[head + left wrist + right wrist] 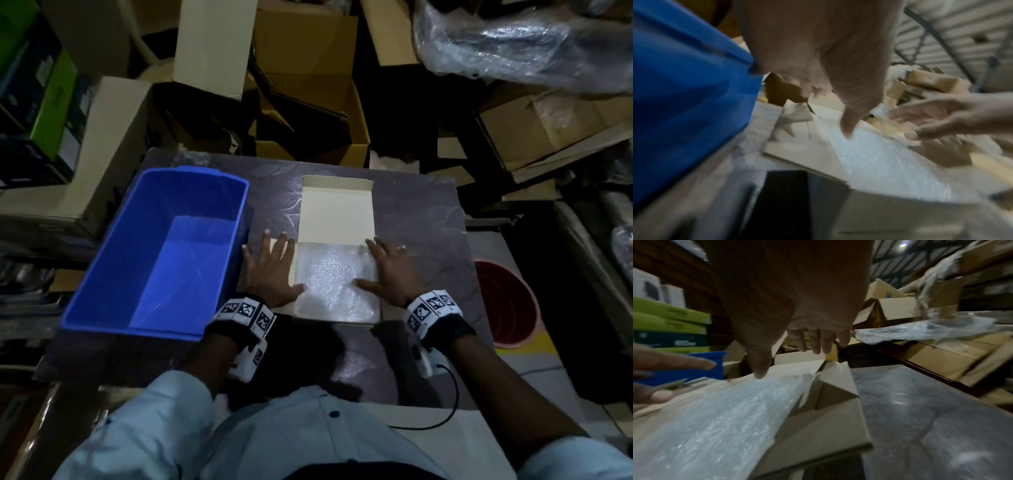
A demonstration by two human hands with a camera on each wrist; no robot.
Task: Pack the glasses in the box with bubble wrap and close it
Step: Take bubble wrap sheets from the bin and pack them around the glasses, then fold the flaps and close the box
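Head view: the box (337, 253) sits mid-tabletop (418, 212), lid flung back, bubble wrap (334, 281) on top, left hand (272, 270) and right hand (390, 274) flat, each grip spread, glasses unseen, and springy wrap could jam the lid.

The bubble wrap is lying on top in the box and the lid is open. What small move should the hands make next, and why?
Probably lift the right hand off the bubble wrap and reach for the lid, which lies open behind the box. The wrap already covers the opening, both hands lie flat at its sides, and the left hand can steady the box.
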